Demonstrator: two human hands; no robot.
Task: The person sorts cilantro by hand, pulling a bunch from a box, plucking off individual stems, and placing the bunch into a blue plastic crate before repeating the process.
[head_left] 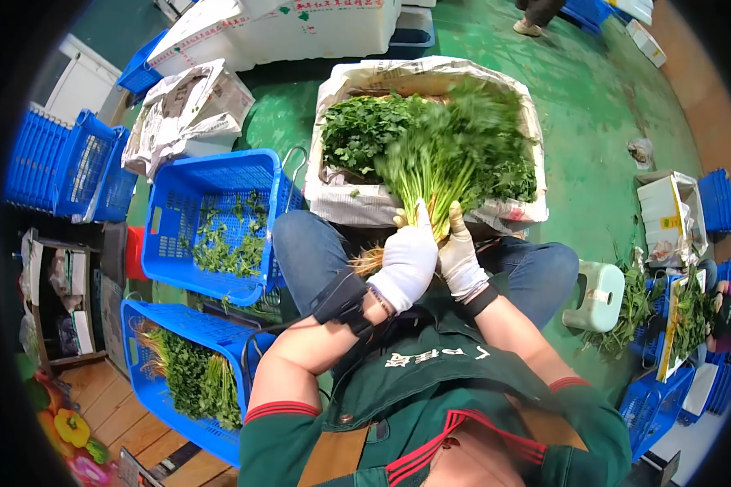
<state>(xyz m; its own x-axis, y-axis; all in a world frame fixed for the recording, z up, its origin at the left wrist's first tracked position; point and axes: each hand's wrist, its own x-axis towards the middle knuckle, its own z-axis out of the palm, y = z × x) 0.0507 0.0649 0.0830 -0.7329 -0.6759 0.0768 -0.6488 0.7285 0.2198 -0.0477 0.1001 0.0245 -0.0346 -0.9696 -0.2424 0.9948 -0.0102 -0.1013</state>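
My left hand (406,260), in a white glove, is closed around the stems of a leafy green bunch (434,166), whose pale roots stick out to the left below it. On the right side of the same stems, my right hand (460,252) is closed too, in a light glove with stained fingertips. The bunch's leaves point away from me and are blurred. They overlap a white foam box (351,203) lined with newspaper, where more leafy greens (365,130) lie.
Left of my knee, a blue basket (166,243) holds loose leaves; a lower blue basket (150,390) holds rooted bunches. A pale green stool (601,296) stands right of my other knee. Another person's legs (538,12) show at the top. At the right edge is another person (727,316).
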